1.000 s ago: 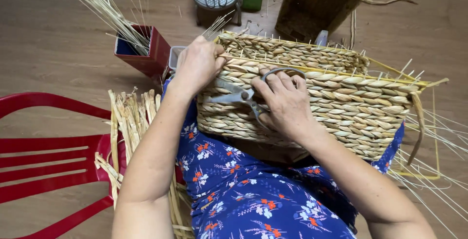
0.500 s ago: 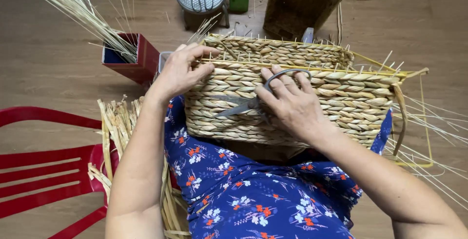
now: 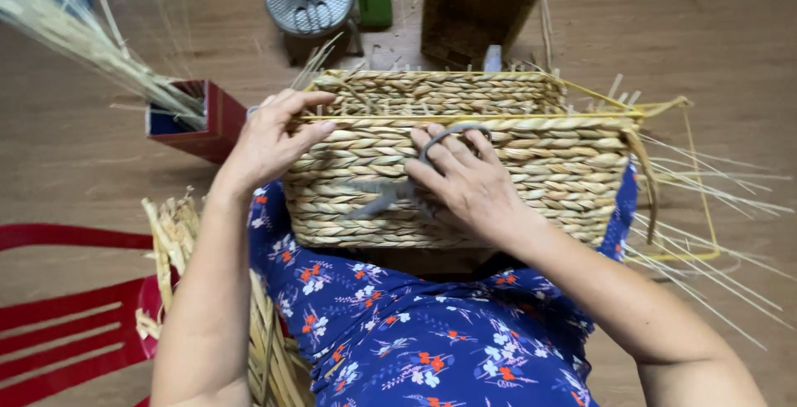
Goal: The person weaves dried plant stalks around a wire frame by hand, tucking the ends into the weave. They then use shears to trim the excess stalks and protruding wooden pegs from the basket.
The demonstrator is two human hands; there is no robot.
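Woven basket (image 3: 498,166) lies on my lap, side facing up. Left hand (image 3: 270,141) grips its left rim corner, fingers curled over the edge. Right hand (image 3: 469,183) is closed on grey scissors (image 3: 398,191), blades blurred, flat against the weave. Red box (image 3: 199,121) sits just left.

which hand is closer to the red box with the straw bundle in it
Left. The left hand grips the woven basket corner right beside the red box; the right hand, holding scissors, is farther.
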